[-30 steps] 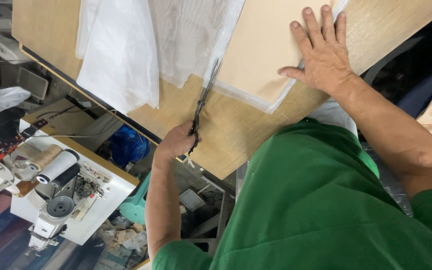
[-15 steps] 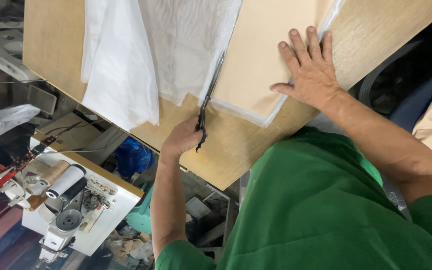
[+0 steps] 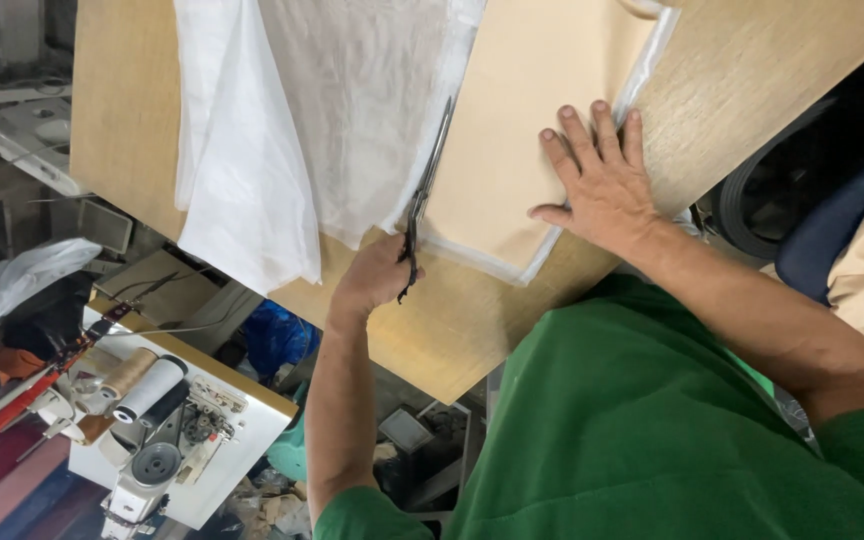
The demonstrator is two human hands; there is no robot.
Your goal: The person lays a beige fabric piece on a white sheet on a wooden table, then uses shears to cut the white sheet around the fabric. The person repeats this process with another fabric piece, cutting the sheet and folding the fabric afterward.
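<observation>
My left hand [image 3: 372,280] grips the handles of dark scissors [image 3: 427,185]. Their blades point away from me along the left edge of a beige paper pattern [image 3: 522,110], which lies on thin white fabric [image 3: 352,110]. A narrow strip of that fabric shows around the pattern's edges. My right hand [image 3: 602,185] lies flat, fingers spread, on the pattern's near right corner. All of this rests on a light wooden table [image 3: 752,80]. More white fabric [image 3: 237,200] is bunched to the left and hangs over the table's near edge.
Below the table on the left stands a white sewing machine [image 3: 167,450] with thread spools [image 3: 147,385]. A blue bag [image 3: 277,335] sits under the table edge. Dark and beige cloth [image 3: 862,250] lies at the right. My green shirt [image 3: 652,430] fills the lower right.
My left hand and the scissors have moved forward along the pattern's left edge. My right hand stays pressed on the pattern.
</observation>
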